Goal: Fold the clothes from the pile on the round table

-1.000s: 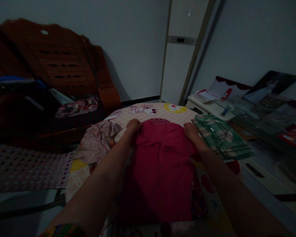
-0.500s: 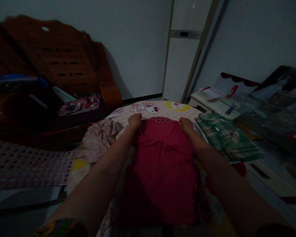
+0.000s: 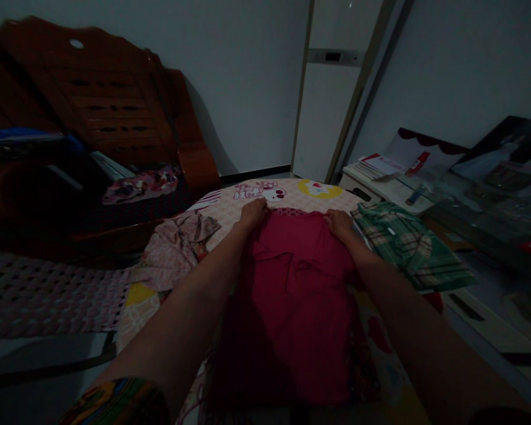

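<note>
A magenta shirt (image 3: 298, 307) lies spread on the cloth-covered table in front of me, with creases across its upper part. My left hand (image 3: 253, 213) is closed on the far left corner of the shirt. At the far right corner, my right hand (image 3: 338, 224) pinches the fabric. Between the two hands, a strip of dotted pink fabric (image 3: 287, 211) shows along the shirt's far edge. Dark patterned cloth (image 3: 363, 369) peeks out from under the shirt's right side.
A crumpled pale pink garment (image 3: 172, 248) lies left of my left forearm. On the right is a folded green plaid garment (image 3: 407, 245). The printed tablecloth (image 3: 230, 206) covers the table. Beyond stand a wooden bench (image 3: 110, 118), a woven seat (image 3: 48, 295) and a glass shelf (image 3: 473, 218).
My left hand has shifted slightly to the right and away from me along the shirt's far edge. My right hand has moved slightly right, still holding its corner.
</note>
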The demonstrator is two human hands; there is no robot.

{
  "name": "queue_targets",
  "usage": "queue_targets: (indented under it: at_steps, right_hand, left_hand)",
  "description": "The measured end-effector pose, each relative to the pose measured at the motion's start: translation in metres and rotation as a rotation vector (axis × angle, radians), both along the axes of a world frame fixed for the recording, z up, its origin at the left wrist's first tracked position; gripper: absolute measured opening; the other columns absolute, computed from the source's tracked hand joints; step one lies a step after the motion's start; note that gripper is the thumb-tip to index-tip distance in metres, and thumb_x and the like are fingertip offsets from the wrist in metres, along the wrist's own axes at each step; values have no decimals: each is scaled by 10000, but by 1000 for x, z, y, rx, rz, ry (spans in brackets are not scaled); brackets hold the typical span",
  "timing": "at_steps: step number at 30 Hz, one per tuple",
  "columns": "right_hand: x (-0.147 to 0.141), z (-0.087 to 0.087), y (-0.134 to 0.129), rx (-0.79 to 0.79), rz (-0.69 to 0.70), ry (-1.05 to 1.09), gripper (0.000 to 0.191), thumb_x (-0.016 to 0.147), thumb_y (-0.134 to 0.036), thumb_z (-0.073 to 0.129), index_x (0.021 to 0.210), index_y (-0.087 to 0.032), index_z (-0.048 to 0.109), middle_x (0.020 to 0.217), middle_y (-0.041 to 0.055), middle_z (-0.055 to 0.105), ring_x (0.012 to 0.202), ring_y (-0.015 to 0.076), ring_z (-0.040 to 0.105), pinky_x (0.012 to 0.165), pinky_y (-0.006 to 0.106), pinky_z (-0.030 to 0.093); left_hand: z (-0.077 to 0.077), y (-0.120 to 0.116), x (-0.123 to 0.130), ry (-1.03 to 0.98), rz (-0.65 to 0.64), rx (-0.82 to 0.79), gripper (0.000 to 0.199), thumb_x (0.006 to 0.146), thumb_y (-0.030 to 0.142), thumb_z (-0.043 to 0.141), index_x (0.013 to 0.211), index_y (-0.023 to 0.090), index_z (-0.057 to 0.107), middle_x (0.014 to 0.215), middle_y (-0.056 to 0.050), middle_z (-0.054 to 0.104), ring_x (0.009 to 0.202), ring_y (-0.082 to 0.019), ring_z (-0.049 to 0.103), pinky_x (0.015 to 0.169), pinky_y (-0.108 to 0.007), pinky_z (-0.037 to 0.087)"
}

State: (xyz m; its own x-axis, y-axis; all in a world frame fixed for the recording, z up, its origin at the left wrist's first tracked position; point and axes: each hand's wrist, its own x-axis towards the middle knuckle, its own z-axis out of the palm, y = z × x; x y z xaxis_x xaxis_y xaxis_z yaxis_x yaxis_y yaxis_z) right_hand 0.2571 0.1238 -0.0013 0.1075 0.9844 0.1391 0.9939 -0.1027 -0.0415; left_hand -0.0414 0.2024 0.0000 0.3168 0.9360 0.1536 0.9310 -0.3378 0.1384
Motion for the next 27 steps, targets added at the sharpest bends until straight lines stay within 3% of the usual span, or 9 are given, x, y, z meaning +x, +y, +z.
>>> queue_targets:
  at_steps: [2, 5, 9, 12, 15, 17, 20, 23, 27]
  right_hand:
    - [-3, -3, -2, -2, -34, -41, 338, 1015, -345, 425, 1192, -182, 662, 1141, 157, 709, 1076, 258, 650, 877, 324, 459]
    - [-9, -5, -4, -63, -43, -75, 347, 1023, -321, 393, 1210, -160, 637, 1137, 177, 704, 1073, 273, 655, 874, 344, 462]
    - [-19, 10, -11, -90, -65, -76, 354, 1014, -251, 387, 1273, -108, 582, 1198, 231, 659, 1123, 303, 625, 907, 377, 451]
    - [-34, 27, -26, 9, -60, -28, 349, 1001, -209, 390, 1253, -90, 600, 1240, 251, 625, 1158, 322, 591, 934, 392, 431]
    - [-60, 34, -50, 36, 70, 78, 306, 991, -225, 430, 1166, -114, 657, 1177, 198, 666, 1073, 288, 619, 897, 355, 437]
    - [-81, 29, -67, -19, 233, 162, 265, 989, -244, 466, 1085, -142, 690, 1089, 143, 702, 1007, 244, 635, 858, 310, 438]
    - [-107, 11, -86, -76, 399, 198, 235, 993, -281, 506, 1008, -158, 705, 1019, 109, 710, 944, 208, 633, 818, 280, 431]
    - [-121, -3, -92, -32, 443, 136, 237, 963, -356, 588, 1025, -157, 702, 1050, 123, 687, 965, 221, 610, 824, 299, 425]
    - [-123, -5, -89, -39, 460, 121, 350, 937, -501, 601, 982, -169, 702, 1002, 111, 667, 933, 219, 605, 801, 298, 417]
  left_hand:
    - [-2, -3, 2, 5, 9, 28, 345, 994, 259, 411, 1269, 124, 570, 1234, -173, 645, 1123, -276, 634, 906, -334, 477]
    - [-3, -5, 6, 27, 10, -55, 359, 999, 249, 391, 1288, 110, 552, 1283, -202, 601, 1137, -289, 629, 902, -342, 481]
    - [4, -3, 4, -18, 14, -116, 401, 965, 252, 471, 1342, 130, 535, 1340, -174, 589, 1205, -261, 597, 969, -305, 453]
    - [10, -6, -13, -122, 38, -57, 492, 939, 242, 512, 1412, 109, 494, 1405, -162, 569, 1284, -239, 541, 1056, -282, 395]
    - [10, -19, -39, -193, 180, -39, 478, 938, 271, 507, 1372, 77, 551, 1330, -174, 632, 1232, -253, 582, 1031, -294, 417]
    - [8, -32, -56, -192, 256, -103, 405, 946, 293, 481, 1254, 98, 656, 1219, -159, 698, 1141, -259, 637, 951, -291, 462]
    - [7, -50, -70, -181, 259, -236, 341, 944, 314, 480, 1052, 152, 760, 1078, -114, 756, 1001, -238, 692, 829, -262, 490]
    - [6, -61, -71, -190, 233, -291, 268, 873, 306, 598, 1039, 185, 770, 1068, -84, 766, 939, -208, 706, 773, -230, 486]
    - [4, -64, -66, -189, 265, -280, 259, 818, 275, 651, 1037, 191, 761, 1096, -93, 759, 963, -203, 700, 748, -219, 479]
